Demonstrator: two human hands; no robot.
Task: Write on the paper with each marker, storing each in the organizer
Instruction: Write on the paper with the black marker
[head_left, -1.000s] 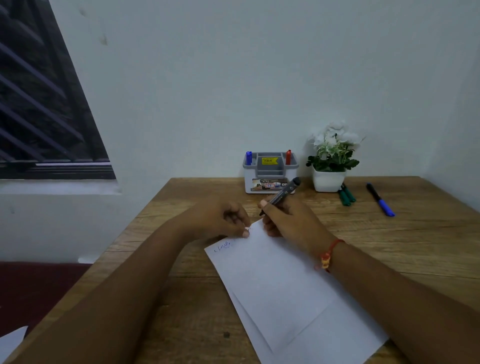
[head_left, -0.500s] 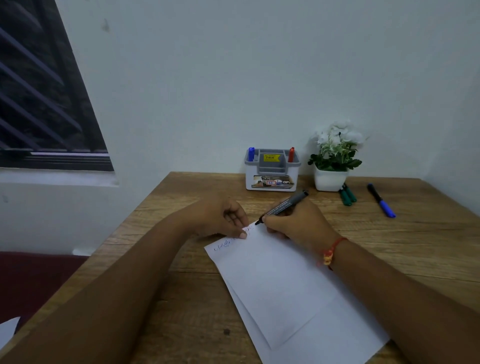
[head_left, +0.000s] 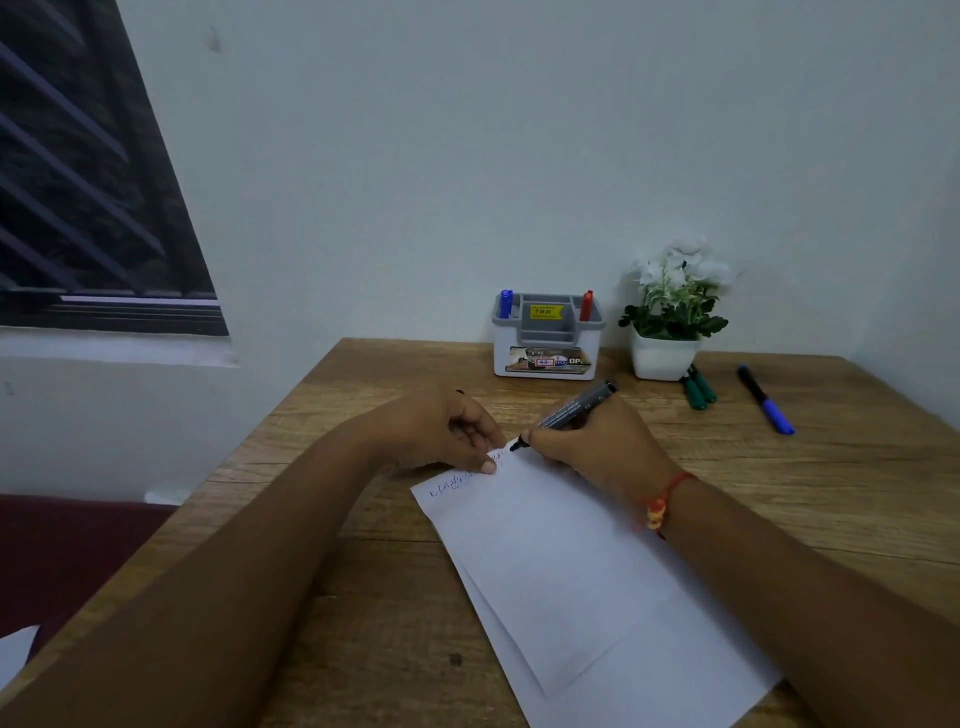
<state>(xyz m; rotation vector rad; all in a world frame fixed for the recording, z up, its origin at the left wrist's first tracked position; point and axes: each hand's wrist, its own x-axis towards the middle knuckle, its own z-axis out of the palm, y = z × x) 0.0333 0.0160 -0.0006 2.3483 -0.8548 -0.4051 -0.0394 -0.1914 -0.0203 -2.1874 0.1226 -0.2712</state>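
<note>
Black marker (head_left: 571, 409) sits in the right hand (head_left: 592, 447), fingers pinched tight round the lower barrel; tip down on the paper (head_left: 571, 561) at its far edge, barrel slanting up and away toward the table's far right corner. We note the tip lands just right of the left hand's (head_left: 441, 431) fingertips (head_left: 488, 467), which press the sheet's far left corner flat; that hand is loosely curled, and we cannot tell whether it holds anything.

Key relation: the organizer (head_left: 545, 338) stands at the table's (head_left: 363, 623) far edge, straight beyond the writing hand. The marker's long axis already points roughly that way, so we judge the right hand the nearer one for storing.

Materials:
- Paper: thin, white, matte, two sheets overlapped; faint blue scribble near the far left corner.
- Table: wood-grain surface, matte.
- Organizer: rigid grey-and-white plastic, compartmented; blue marker (head_left: 505, 303) upright at its left end, red marker (head_left: 586, 305) at its right.
- Green markers (head_left: 698, 389) lie touching the white plant pot (head_left: 662, 358); a blue-capped marker (head_left: 766, 400) lies apart, nearer the right edge.
</note>
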